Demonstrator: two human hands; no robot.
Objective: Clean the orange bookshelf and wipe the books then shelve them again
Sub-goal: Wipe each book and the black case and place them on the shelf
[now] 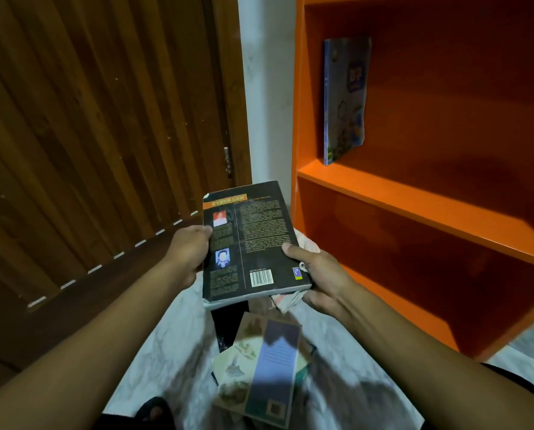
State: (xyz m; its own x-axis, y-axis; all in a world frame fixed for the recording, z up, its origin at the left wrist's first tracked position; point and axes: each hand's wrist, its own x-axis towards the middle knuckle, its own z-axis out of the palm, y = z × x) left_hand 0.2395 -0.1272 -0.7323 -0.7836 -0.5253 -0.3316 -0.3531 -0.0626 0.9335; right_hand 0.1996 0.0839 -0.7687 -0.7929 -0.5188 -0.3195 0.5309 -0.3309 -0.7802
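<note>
Hands hold a black book (250, 243) up in the air, back cover up, in front of the orange bookshelf (414, 193). The left hand (188, 252) grips its left edge, thumb on top. The right hand (318, 274) grips its right edge near the bottom corner and also pinches a crumpled cloth (290, 297) under the book. One blue book (346, 100) stands at the left end of the upper shelf, leaning on the side wall. More books (259, 367) lie piled on the pale floor (166, 352) below. A brown wooden door (104, 135) is at the left.
</note>
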